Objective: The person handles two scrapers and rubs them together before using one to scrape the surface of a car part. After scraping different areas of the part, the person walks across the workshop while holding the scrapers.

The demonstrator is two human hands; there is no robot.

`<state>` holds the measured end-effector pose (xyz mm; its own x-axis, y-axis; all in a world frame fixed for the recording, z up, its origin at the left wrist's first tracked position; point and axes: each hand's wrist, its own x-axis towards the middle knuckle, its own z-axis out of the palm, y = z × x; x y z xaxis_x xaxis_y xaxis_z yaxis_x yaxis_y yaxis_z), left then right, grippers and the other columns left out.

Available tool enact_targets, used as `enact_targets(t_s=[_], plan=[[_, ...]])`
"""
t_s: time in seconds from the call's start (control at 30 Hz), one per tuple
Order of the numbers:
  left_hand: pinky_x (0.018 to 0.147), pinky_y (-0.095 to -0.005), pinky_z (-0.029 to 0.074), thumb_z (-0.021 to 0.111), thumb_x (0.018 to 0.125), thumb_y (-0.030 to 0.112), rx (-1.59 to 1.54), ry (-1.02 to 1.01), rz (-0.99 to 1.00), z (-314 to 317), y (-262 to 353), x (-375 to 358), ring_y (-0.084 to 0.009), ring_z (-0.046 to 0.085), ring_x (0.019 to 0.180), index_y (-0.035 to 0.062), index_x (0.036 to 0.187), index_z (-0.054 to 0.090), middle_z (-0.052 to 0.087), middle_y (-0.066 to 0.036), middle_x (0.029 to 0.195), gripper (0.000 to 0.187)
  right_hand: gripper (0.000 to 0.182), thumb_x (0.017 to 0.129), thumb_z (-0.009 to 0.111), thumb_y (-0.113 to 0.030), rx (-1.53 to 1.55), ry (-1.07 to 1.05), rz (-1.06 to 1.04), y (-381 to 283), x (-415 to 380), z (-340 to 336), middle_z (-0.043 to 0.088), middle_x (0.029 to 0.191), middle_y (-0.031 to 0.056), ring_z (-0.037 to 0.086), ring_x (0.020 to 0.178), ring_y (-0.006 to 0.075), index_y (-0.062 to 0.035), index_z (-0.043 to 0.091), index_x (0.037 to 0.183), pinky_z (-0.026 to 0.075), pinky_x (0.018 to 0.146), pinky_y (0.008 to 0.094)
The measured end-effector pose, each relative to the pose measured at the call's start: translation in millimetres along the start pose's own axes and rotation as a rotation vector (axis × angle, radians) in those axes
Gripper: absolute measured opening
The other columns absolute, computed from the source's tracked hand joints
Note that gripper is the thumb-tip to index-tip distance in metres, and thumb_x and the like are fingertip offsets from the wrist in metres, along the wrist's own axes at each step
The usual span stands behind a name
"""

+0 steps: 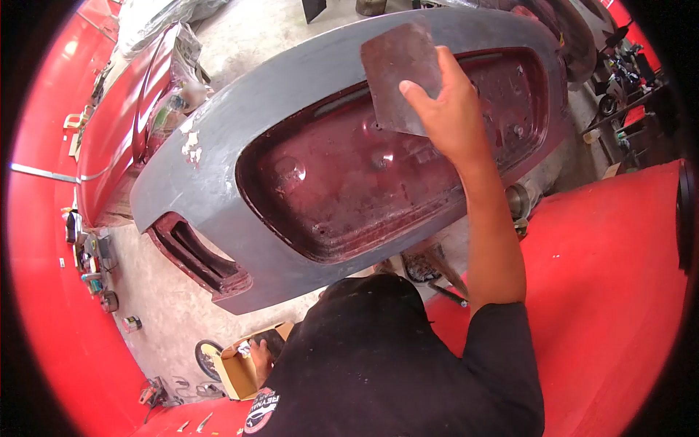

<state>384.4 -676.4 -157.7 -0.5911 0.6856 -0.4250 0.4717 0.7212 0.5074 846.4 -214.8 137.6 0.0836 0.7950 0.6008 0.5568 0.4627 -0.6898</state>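
The right hand (445,109) pinches a dark sheet (397,65) at one o'clock; the left hand (261,356) sits at seven, its grip unclear.

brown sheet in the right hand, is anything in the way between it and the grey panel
Nothing visible stands between the brown sheet in the right hand and the grey panel. The sheet hides the part directly behind it, so I cannot tell whether they touch.
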Motion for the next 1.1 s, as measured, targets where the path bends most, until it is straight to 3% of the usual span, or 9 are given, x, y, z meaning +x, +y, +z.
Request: enact_targets(t_s=[0.23, 0.37, 0.5, 0.63, 0.73, 0.9, 1.03, 1.07, 1.1], plan=[[0.069, -0.0339, 0.046, 0.051, 0.088, 0.009, -0.519, 0.066, -0.139, 2, 6, 15, -0.0176, 0.057, 0.076, -0.0052, 0.102, 0.058, 0.063, -0.009, 0.085, 0.021, 0.031, 0.078, 0.062, -0.010, -0.004, 0.008, 0.040, -16, -7, 20, 0.062, 0.094, 0.0272, 0.060, 0.091, 0.0442, 0.0014, 0.050, 0.104, 0.050, 0.076, 0.0469], [0.070, -0.0343, 0.045, 0.053, 0.086, 0.009, -0.300, -0.015, -0.098, 22, -68, 39, -0.0194, 0.057, 0.075, -0.0036, 0.097, 0.058, 0.062, -0.010, 0.083, 0.018, 0.032, 0.079, 0.063, -0.014, 0.249, -0.486, 0.069, -114, -51, 99, 0.058, 0.080, 0.0309, 0.057, 0.082, 0.0477, -0.0009, 0.046, 0.103, 0.048, 0.068, 0.0526], [0.072, -0.0337, 0.046, 0.052, 0.086, 0.008, -0.253, 0.043, -0.147, 7, -19, 15, -0.0193, 0.058, 0.078, -0.0026, 0.099, 0.059, 0.063, -0.010, 0.085, 0.018, 0.033, 0.081, 0.063, -0.013, 0.105, -0.231, 0.076, -96, -36, 54, 0.062, 0.093, 0.0254, 0.064, 0.084, 0.0367, 0.0021, 0.050, 0.108, 0.051, 0.074, 0.0381], [0.070, -0.0347, 0.047, 0.050, 0.088, 0.006, -0.278, 0.074, -0.171, -4, 22, -19, -0.0178, 0.060, 0.078, -0.0021, 0.100, 0.060, 0.065, -0.009, 0.089, 0.017, 0.031, 0.079, 0.063, -0.011, 0.268, 0.090, 0.212, 0, -5, 6, 0.064, 0.098, 0.0194, 0.065, 0.086, 0.0281, 0.0019, 0.052, 0.106, 0.052, 0.075, 0.0411], [0.070, -0.0355, 0.047, 0.050, 0.089, 0.007, 0.084, 0.048, -0.142, -2, 11, -23, -0.0193, 0.061, 0.077, -0.0020, 0.101, 0.059, 0.065, -0.009, 0.088, 0.017, 0.030, 0.081, 0.062, -0.009, 0.272, -0.079, 0.375, -38, -11, 24, 0.064, 0.100, 0.0135, 0.064, 0.084, 0.0225, 0.0012, 0.053, 0.108, 0.051, 0.078, 0.0350], [0.068, -0.0363, 0.046, 0.052, 0.089, 0.009, -0.235, -0.082, 0.039, 5, -30, 9, -0.0210, 0.060, 0.077, -0.0030, 0.099, 0.058, 0.064, -0.012, 0.086, 0.017, 0.032, 0.077, 0.065, -0.017, 0.332, -0.565, 0.095, -108, -46, 74, 0.057, 0.083, 0.0308, 0.052, 0.087, 0.0515, 0.0009, 0.047, 0.096, 0.046, 0.073, 0.0497], [0.071, -0.0315, 0.047, 0.048, 0.089, 0.004, -0.272, 0.010, -0.096, -11, 7, 13, -0.0167, 0.059, 0.077, -0.0025, 0.101, 0.058, 0.064, -0.008, 0.089, 0.017, 0.037, 0.079, 0.068, -0.015, 0.144, -0.107, 0.188, -15, -14, 17, 0.063, 0.100, 0.0104, 0.060, 0.088, 0.0182, -0.0009, 0.055, 0.110, 0.049, 0.081, 0.0345], [0.072, -0.0315, 0.047, 0.048, 0.089, 0.004, -0.258, 0.033, -0.069, -15, 13, 12, -0.0162, 0.059, 0.077, -0.0022, 0.101, 0.058, 0.064, -0.008, 0.088, 0.017, 0.044, 0.075, 0.068, -0.017, 0.187, -0.042, 0.285, -1, -2, -11, 0.062, 0.106, 0.0196, 0.060, 0.096, 0.0304, 0.0032, 0.053, 0.112, 0.047, 0.086, 0.0408], [0.072, -0.0314, 0.048, 0.048, 0.089, 0.004, -0.245, 0.056, -0.044, -15, 15, 12, -0.0158, 0.059, 0.077, -0.0018, 0.101, 0.058, 0.064, -0.008, 0.087, 0.017, 0.041, 0.077, 0.067, -0.015, 0.187, 0.066, 0.277, 31, 9, -30, 0.063, 0.104, 0.0168, 0.062, 0.092, 0.0266, 0.0020, 0.054, 0.112, 0.048, 0.084, 0.0390]])
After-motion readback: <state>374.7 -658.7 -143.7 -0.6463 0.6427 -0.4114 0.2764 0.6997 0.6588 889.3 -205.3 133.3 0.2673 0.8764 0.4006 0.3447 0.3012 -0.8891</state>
